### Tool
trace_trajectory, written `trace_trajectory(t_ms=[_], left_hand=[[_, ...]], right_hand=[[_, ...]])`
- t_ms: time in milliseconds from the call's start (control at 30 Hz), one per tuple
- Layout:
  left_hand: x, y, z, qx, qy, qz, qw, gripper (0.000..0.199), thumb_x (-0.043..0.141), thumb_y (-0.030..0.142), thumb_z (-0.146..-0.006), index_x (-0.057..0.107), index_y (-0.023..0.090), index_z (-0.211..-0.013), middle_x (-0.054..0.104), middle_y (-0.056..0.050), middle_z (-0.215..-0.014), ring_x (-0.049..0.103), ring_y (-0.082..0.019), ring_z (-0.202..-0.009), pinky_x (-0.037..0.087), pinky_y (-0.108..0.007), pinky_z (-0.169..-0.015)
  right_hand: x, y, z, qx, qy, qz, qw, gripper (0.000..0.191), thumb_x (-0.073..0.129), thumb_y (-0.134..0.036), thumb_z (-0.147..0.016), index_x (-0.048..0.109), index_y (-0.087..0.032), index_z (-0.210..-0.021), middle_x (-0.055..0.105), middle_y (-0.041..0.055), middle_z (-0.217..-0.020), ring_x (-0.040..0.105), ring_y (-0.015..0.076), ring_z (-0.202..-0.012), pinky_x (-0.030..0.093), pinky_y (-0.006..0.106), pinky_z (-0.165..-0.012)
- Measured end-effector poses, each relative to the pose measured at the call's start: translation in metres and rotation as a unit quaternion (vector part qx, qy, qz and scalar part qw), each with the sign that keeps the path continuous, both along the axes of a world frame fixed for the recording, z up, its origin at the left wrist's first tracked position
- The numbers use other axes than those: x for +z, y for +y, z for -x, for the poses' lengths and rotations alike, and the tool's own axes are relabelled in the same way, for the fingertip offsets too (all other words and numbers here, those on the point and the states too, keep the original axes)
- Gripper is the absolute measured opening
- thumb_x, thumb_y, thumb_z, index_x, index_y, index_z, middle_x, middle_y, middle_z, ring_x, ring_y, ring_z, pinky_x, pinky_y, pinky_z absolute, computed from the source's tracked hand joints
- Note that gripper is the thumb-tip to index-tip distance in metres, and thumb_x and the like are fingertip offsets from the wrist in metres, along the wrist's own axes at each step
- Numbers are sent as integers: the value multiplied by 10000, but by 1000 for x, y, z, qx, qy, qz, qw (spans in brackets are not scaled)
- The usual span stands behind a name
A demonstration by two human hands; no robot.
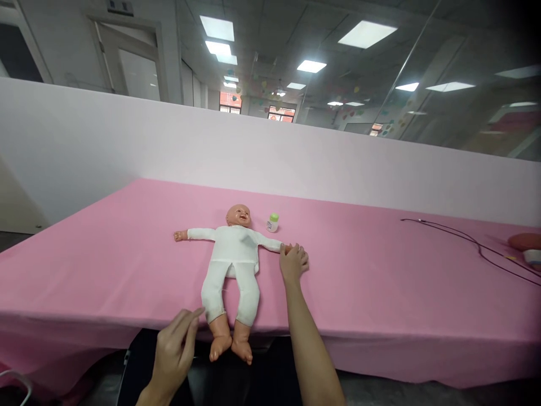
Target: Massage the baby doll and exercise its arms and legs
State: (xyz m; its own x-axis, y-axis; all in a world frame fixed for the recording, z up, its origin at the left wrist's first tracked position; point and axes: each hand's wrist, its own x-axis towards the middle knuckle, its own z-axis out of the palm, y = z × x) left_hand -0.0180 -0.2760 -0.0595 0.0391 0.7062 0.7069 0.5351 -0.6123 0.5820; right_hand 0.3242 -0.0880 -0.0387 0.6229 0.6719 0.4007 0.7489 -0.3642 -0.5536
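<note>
A long table draped in smooth pink cloth (pixel 359 282) fills most of the scene, and a plain white partition wall (pixel 296 152) runs along behind it! Here on the cloth lies a bald baby doll in a white fabric top and trousers (pixel 235 248), on its back, head towards the wall, arms spread wide, bare feet out over the table's near edge. Away to the right, well apart from the doll, a thin dark looped cable (pixel 480 248) trails across the pink.

Now the hands! The right hand (pixel 293 260) is on the doll's outstretched hand nearest it, fingers curled over it. Down by the doll's trouser leg, the left hand (pixel 175 344) holds nothing that shows: forefinger stretched forward, thumb just below with a narrow gap between. Fingertip touching the fabric? Can't tell from this angle!

At the far right edge, a rounded reddish-brown object (pixel 525 242) sits partly cut off. And smallest of all, a little translucent bottle with a bright green cap (pixel 273 224), upright near the doll's head, cap on. Its contents? Too small to make out. A label with dark print faces us, the lettering unreadable!
</note>
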Motion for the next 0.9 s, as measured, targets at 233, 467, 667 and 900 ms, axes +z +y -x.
trace_trajectory(t_ms=[233,467,667,900], left_hand=[[-19,-16,-24,-84,53,-90,991,504,761,464,-930,671,196,-1348,747,-78,-960,688,-145,-617,595,-233,-578],[-36,-25,-35,-30,-20,-74,997,318,745,278,-953,731,218,-1265,714,-76,-1046,759,-198,-897,658,-247,-761],[-48,-32,-29,11,-118,20,993,231,766,299,-922,785,272,-1150,729,-72,-1009,758,-240,-887,676,-330,-784],[30,20,43,-170,44,104,979,282,561,320,-1044,819,267,-1146,750,-113,-1190,739,-235,-1076,606,-271,-909]], right_hand=[[0,2,-8,19,64,17,998,490,431,-441,-1027,604,-120,-1353,641,267,-1336,534,407,-1291,360,553,-1073],[-5,11,-22,93,350,-175,916,375,673,-531,-813,665,-179,-940,720,111,-938,661,255,-842,515,319,-702],[1,9,-16,125,448,-220,858,387,730,-590,-731,587,-230,-706,548,-22,-608,484,149,-537,402,272,-490],[38,13,2,172,471,-326,801,403,754,-586,-741,590,-223,-680,526,-25,-617,437,123,-538,380,270,-499]])
